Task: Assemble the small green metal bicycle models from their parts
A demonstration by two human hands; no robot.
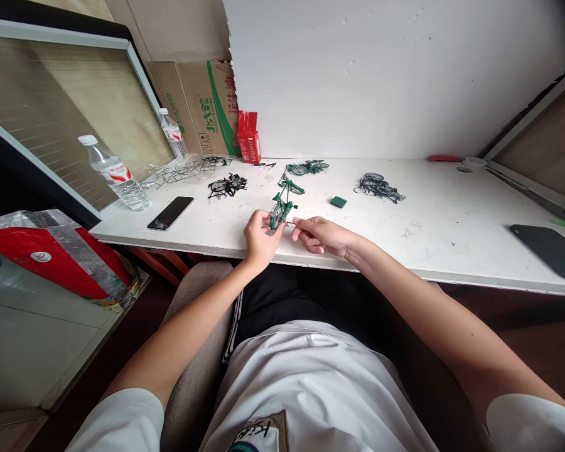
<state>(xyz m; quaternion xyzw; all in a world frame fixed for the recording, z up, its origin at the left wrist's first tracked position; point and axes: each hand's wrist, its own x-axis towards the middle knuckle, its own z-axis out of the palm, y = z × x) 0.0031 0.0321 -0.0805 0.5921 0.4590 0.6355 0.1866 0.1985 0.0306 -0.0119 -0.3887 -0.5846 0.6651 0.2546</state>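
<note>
A small green model bicycle is held upright near the table's front edge, my left hand closed around its lower end. Just to its right, my right hand pinches a thin rod-like piece whose tip meets the bicycle; its exact kind is too small to make out. Beyond the held bicycle lie a loose green bicycle part and another green model bicycle. A small green block-like piece rests to the right of them.
Black model bicycle parts lie at left, and a dark model bicycle at right. A phone, water bottle, clear wrapping with part frames, red box and carton stand left. A black flat object lies far right.
</note>
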